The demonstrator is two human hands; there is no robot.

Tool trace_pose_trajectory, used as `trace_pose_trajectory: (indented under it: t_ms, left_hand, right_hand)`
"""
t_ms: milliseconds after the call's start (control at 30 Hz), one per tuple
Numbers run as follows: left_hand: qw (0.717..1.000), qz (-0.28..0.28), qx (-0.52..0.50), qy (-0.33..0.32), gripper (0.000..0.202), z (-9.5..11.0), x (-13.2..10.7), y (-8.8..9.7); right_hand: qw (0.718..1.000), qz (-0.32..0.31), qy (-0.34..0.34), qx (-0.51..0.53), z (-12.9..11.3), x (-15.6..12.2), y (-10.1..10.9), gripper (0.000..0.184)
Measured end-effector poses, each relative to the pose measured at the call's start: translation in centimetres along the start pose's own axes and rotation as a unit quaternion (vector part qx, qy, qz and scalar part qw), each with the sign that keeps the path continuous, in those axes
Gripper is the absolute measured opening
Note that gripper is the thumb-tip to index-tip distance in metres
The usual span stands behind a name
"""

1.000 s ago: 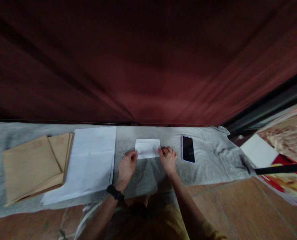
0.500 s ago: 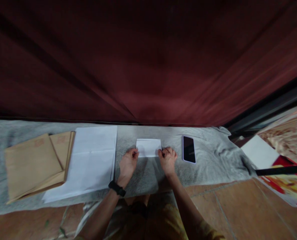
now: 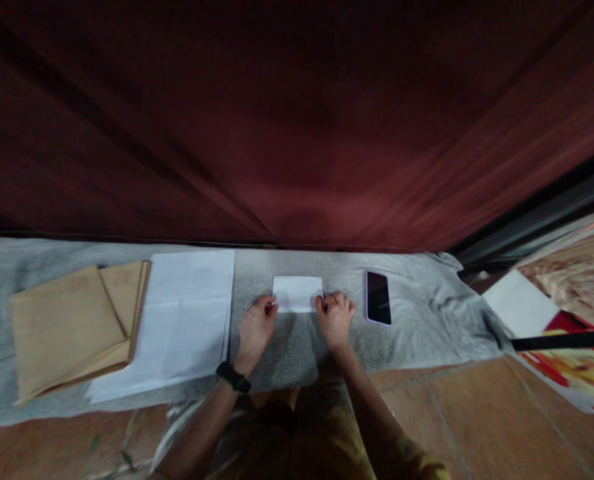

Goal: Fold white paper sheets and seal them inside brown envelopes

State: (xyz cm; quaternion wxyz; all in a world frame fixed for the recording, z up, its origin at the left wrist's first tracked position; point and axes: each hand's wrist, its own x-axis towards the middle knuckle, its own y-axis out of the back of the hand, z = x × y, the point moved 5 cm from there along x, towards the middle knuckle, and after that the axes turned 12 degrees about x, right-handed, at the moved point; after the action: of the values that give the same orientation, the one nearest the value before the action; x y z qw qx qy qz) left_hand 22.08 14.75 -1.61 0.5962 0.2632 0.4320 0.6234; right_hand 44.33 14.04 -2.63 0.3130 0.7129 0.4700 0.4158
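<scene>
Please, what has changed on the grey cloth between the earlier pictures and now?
The top layer of the folded paper has moved away from the person, narrowing the strip visible beyond it. Left hand and right hand stay at its sides. Phone, brown paper stack and large sheets stayed put.

On the table [image 3: 427, 320] we have the slip [image 3: 297, 293] between our left hand [image 3: 255, 329] and right hand [image 3: 336, 321]. Left of them lie the sheets [image 3: 184, 327], partly under the envelopes [image 3: 69, 327]; right, the phone [image 3: 378, 298]; behind, the curtain [image 3: 297, 147].
</scene>
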Motion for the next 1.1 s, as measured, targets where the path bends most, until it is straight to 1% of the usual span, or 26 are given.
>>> trace_pose_trajectory:
  t_ms: [200, 467, 600, 800, 900, 967, 1033, 1100]
  left_hand:
    - [1.000, -0.012, 0.018, 0.008, 0.028, 0.2, 0.2, 0.0]
    - [0.997, 0.005, 0.071, 0.020, 0.031, 0.9, -0.5, 0.4]
    - [0.995, 0.018, 0.094, 0.008, 0.032, 1.2, -0.8, 0.5]
    - [0.991, 0.046, 0.127, -0.020, 0.035, 1.4, -1.4, 0.1]
    - [0.985, 0.059, 0.158, -0.043, 0.037, 1.7, -1.8, -0.1]
    - [0.977, 0.068, 0.190, -0.070, 0.038, 1.9, -2.0, -0.2]
    - [0.964, 0.087, 0.227, -0.111, 0.039, 2.3, -2.4, -0.6]
    - [0.947, 0.106, 0.255, -0.165, 0.041, 2.7, -2.8, -1.3]
  right_hand:
    - [0.999, -0.008, 0.006, -0.032, -0.3, 0.2, 0.0, 0.031]
    - [0.999, 0.000, 0.004, -0.047, -0.6, 0.1, 0.1, 0.032]
    - [0.999, -0.004, -0.002, -0.045, -0.5, 0.1, 0.0, 0.033]
    - [0.999, 0.008, 0.007, -0.033, -0.3, 0.0, -0.2, 0.032]
    - [0.999, 0.021, 0.010, -0.036, -0.2, 0.0, -0.3, 0.032]
    - [0.999, 0.023, 0.006, -0.037, -0.2, 0.0, -0.3, 0.032]
    - [0.999, 0.019, -0.001, -0.040, -0.2, 0.0, -0.3, 0.031]
    - [0.999, 0.015, -0.005, -0.040, -0.3, 0.0, -0.2, 0.031]
